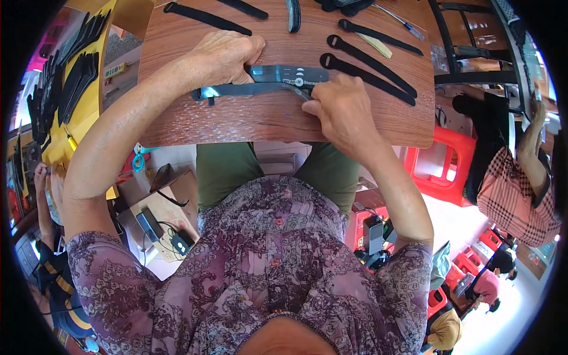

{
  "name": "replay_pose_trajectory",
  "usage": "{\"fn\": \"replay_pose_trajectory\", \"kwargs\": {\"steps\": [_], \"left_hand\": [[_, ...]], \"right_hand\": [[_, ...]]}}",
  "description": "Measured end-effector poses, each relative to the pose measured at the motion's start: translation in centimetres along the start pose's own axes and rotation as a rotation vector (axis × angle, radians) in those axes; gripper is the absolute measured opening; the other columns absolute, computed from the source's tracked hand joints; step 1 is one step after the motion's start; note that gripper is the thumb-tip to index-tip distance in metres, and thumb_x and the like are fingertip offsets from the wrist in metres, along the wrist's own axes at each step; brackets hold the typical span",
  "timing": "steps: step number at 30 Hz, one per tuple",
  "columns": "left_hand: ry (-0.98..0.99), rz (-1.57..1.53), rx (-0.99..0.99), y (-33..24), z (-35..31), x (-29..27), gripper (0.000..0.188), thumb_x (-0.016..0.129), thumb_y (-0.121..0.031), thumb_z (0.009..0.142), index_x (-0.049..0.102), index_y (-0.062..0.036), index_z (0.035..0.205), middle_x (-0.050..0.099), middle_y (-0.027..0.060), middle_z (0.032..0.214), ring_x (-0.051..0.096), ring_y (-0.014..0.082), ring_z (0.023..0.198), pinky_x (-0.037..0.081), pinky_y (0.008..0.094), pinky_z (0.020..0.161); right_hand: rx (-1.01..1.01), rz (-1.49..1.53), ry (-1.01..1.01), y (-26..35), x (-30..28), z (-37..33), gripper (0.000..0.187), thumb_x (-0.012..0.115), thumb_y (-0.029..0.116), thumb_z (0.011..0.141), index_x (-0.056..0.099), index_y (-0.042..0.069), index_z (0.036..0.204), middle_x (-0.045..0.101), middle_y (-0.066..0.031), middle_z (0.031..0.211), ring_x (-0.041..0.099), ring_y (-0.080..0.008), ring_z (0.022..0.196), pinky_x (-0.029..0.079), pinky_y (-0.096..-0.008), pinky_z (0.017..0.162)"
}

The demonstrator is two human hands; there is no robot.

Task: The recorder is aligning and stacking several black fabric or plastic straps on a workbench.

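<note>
On the wooden table in front of me, a dark blue-black strap (pixel 236 89) with a shiny printed label band (pixel 275 73) stretches between my two hands. My left hand (pixel 228 59) is closed over the label band's left end. At its other end, my right hand (pixel 344 109) is closed, thumb and fingers pinching the strap where it meets the band. The fingertips of both hands are partly hidden. Just beyond my right hand lie black hook-and-loop straps (pixel 367 78) with a hole at one end. Another such strap (pixel 207 19) lies beyond my left hand.
A thin screwdriver-like tool (pixel 408 26) and a pale yellow strip (pixel 376 45) lie at the table's far right. More straps hang over a yellow table (pixel 89 112) on the left. A red stool (pixel 441 168) stands on the right. Other people sit at both sides.
</note>
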State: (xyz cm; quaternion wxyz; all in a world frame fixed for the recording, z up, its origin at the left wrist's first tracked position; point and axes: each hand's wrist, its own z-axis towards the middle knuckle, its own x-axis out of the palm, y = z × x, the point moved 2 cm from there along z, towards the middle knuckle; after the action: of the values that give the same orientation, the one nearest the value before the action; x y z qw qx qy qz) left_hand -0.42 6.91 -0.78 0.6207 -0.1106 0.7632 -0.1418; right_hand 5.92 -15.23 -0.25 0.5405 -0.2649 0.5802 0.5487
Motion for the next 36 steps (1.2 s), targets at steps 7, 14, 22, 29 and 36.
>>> {"fn": "replay_pose_trajectory", "kwargs": {"steps": [7, 14, 22, 29, 36], "left_hand": [[0.017, 0.014, -0.028, -0.7, 0.1, -0.6, 0.034, 0.08, -0.018, 0.06, 0.054, -0.0051, 0.077, 0.06, 0.0125, 0.069, 0.061, 0.0342, 0.078, 0.043, 0.045, 0.063], [0.09, 0.03, -0.112, -0.9, 0.4, -1.3, 0.047, 0.085, -0.031, 0.052, 0.058, -0.0046, 0.08, 0.065, 0.0138, 0.075, 0.063, 0.0343, 0.084, 0.045, 0.0444, 0.066], [0.061, -0.068, -0.06, -0.6, 0.1, -0.7, 0.044, 0.084, -0.024, 0.055, 0.05, -0.0061, 0.077, 0.059, 0.012, 0.068, 0.06, 0.0359, 0.075, 0.041, 0.0452, 0.061], [-0.122, -0.4, 0.075, -2.4, -2.1, -2.0, 0.027, 0.062, -0.031, 0.087, 0.059, -0.0039, 0.091, 0.058, 0.0101, 0.068, 0.061, 0.0243, 0.07, 0.044, 0.0369, 0.06], [0.535, -1.391, -0.208, -8.9, -5.4, -2.3, 0.039, 0.051, -0.036, 0.096, 0.061, 0.001, 0.102, 0.061, 0.005, 0.07, 0.056, 0.0102, 0.056, 0.045, 0.0237, 0.051]], "right_hand": [[-0.15, 0.235, 0.063, 3.9, 0.3, -1.1, 0.012, 0.067, 0.017, 0.075, 0.059, 0.008, 0.073, 0.057, -0.0089, 0.073, 0.051, -0.0306, 0.076, 0.036, -0.0412, 0.07], [-0.278, 0.473, 0.091, 10.3, 1.3, -2.1, 0.018, 0.065, 0.011, 0.071, 0.049, 0.005, 0.067, 0.048, -0.0083, 0.066, 0.045, -0.0266, 0.07, 0.034, -0.0407, 0.067], [-0.734, 1.023, 0.305, 17.2, 1.7, -2.2, 0.015, 0.063, 0.011, 0.07, 0.049, 0.009, 0.068, 0.044, -0.0047, 0.064, 0.043, -0.0235, 0.071, 0.031, -0.0392, 0.067], [-0.263, 0.42, 0.042, 9.4, 0.3, -1.6, 0.018, 0.071, 0.016, 0.072, 0.055, 0.008, 0.068, 0.05, -0.0064, 0.064, 0.047, -0.0246, 0.069, 0.036, -0.0395, 0.064], [-0.284, 0.117, -0.296, 5.2, -6.4, -2.3, 0.017, 0.064, 0.014, 0.061, 0.056, 0.003, 0.071, 0.051, -0.0057, 0.066, 0.049, -0.0215, 0.066, 0.037, -0.0353, 0.061]]}}
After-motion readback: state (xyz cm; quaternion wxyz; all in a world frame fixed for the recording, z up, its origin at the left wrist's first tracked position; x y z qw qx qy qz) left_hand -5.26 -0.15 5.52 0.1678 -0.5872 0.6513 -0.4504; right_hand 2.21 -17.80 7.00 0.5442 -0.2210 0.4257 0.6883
